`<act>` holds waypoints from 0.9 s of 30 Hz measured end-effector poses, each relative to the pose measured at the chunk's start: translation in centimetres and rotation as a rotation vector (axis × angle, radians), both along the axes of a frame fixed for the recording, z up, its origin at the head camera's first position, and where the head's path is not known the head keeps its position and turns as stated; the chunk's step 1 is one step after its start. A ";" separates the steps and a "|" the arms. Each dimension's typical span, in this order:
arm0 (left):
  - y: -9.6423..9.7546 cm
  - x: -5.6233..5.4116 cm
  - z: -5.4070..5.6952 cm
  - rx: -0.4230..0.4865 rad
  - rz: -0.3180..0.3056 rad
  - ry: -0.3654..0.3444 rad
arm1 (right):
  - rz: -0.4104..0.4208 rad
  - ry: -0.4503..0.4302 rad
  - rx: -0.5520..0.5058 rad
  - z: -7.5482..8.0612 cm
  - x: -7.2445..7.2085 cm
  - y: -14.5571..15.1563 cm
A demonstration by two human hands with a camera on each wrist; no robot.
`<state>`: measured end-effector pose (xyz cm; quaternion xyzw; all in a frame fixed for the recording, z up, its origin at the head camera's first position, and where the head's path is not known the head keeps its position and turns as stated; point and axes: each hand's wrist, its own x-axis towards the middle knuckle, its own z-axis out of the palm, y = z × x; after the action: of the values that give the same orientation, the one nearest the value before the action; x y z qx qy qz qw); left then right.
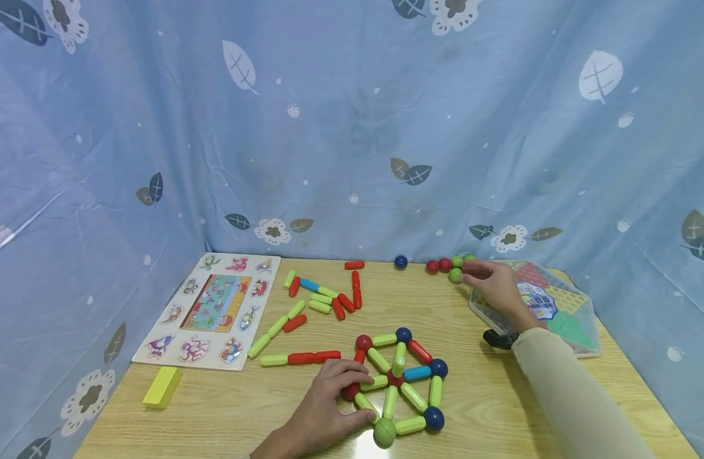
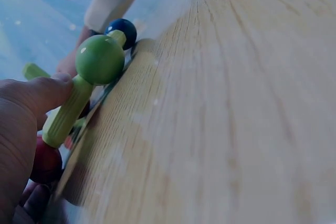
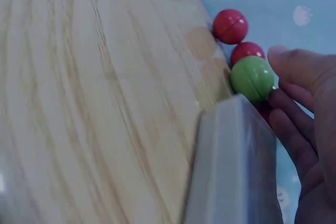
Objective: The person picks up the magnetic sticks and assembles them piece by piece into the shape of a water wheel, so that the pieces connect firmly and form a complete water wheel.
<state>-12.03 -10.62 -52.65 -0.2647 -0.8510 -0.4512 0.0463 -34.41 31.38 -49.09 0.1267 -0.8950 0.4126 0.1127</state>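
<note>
On the near middle of the table lies a wheel-shaped frame of magnetic building rods (image 1: 413,398) and balls, with one green rod (image 1: 399,359) rising from its red centre ball. My left hand (image 1: 329,403) holds the frame's left side, its thumb on a green rod (image 2: 67,111) and its fingers around a red ball (image 2: 47,161). At the back right, my right hand (image 1: 494,287) reaches to a green ball (image 3: 252,79). Its thumb and fingers are spread beside that ball, not closed around it. Red balls (image 3: 230,26) sit just past it.
Loose red, green and blue rods (image 1: 314,357) lie left of the frame. A picture puzzle board (image 1: 260,338) and a yellow block (image 1: 163,387) are at the left. Under my right forearm is a clear plastic case (image 1: 587,325). A blue ball (image 1: 400,262) rests by the back curtain (image 1: 352,127).
</note>
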 end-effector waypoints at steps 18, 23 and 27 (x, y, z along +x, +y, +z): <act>0.0 0.2 0.2 -0.017 0.006 -0.017 | 0.019 0.028 -0.035 0.0 2.5 -3.8; 0.1 0.1 0.1 -0.021 0.005 -0.017 | 0.133 0.014 -0.237 1.2 6.9 -5.4; 0.1 0.1 0.0 -0.021 0.007 -0.023 | 0.263 -0.012 -0.373 2.6 10.8 -7.1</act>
<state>-11.94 -10.52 -52.66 -0.2572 -0.8570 -0.4452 0.0351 -23.62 24.29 -46.50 0.2167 -0.7795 0.5830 0.0742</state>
